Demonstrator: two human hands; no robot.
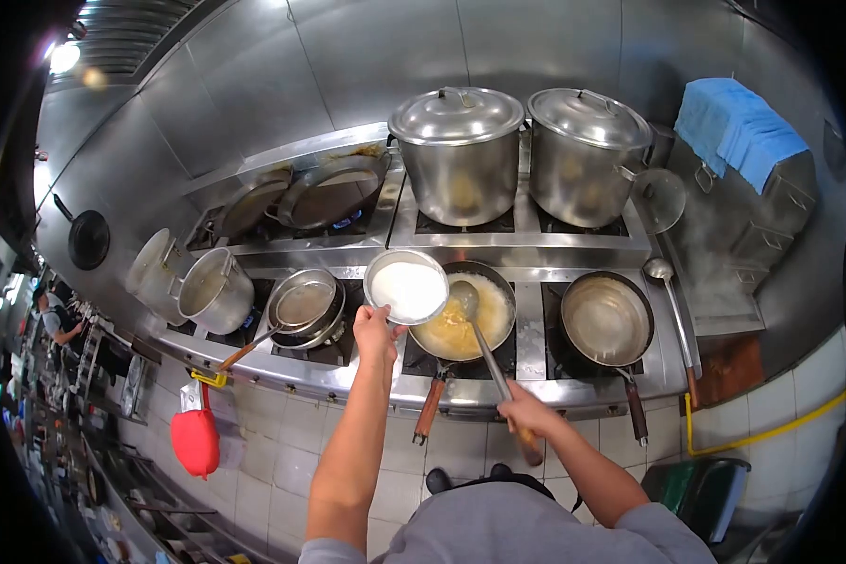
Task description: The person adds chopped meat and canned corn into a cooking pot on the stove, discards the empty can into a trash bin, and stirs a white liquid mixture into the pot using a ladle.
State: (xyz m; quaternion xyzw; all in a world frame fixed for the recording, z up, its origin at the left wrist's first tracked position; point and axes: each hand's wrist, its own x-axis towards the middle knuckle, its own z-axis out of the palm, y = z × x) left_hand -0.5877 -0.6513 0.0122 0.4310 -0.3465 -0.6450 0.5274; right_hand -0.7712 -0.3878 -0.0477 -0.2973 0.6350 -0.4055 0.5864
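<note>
My left hand (376,334) is closed on the near rim of a round metal bowl (370,274) of white contents, possibly a powder or a liquid. The bowl is held beside and partly over a frying pan (506,338) of yellowish, frothy food on the stove. My right hand (528,411) grips the wooden handle of a ladle (487,352), whose head rests in the food in that pan. The pan's brown handle (430,409) points toward me, left of the ladle handle.
Another pan (606,320) with cloudy liquid sits right, beside a long ladle (672,301). Two lidded stockpots (457,179) stand behind. Left are a strainer (305,299) over a pot and an open pot (218,291). Blue flame burns under a back-left pan (334,195). A person (58,320) stands far left.
</note>
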